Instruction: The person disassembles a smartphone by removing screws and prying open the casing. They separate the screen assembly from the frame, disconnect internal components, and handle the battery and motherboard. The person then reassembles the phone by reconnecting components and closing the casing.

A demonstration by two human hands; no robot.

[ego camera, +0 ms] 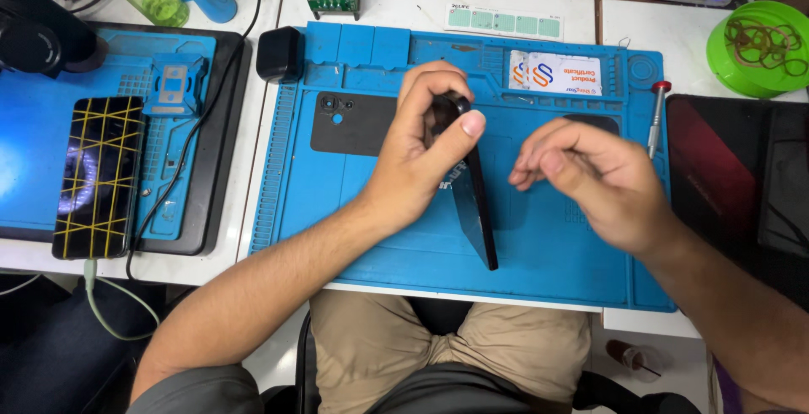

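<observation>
A person seated at a workbench holds a dark phone (474,212) on its edge over a blue work mat (539,262). The left hand (421,148) grips the phone's upper end, thumb pressed on the near face and fingers curled over the top, while the lower end rests on the mat at about 6 o'clock from the hand. The right hand (590,178) hovers at 3 o'clock from the phone, just beside it and not touching; its fingertips are pinched loosely together, and whether anything small lies between them cannot be told.

A black back cover (354,123) with camera holes lies flat on the mat at 9 o'clock from the left hand, partly under it. A screwdriver (656,119) with a red cap lies at 1 o'clock from the right hand, and white printed cards (556,72) sit at 12 o'clock along the mat's top tray. A green dish (758,47) holding rubber bands stands at the far upper right. Well apart on the left, a second phone (99,178) criss-crossed with yellow bands lies on another blue mat, a pale cable plugged into its lower end.
</observation>
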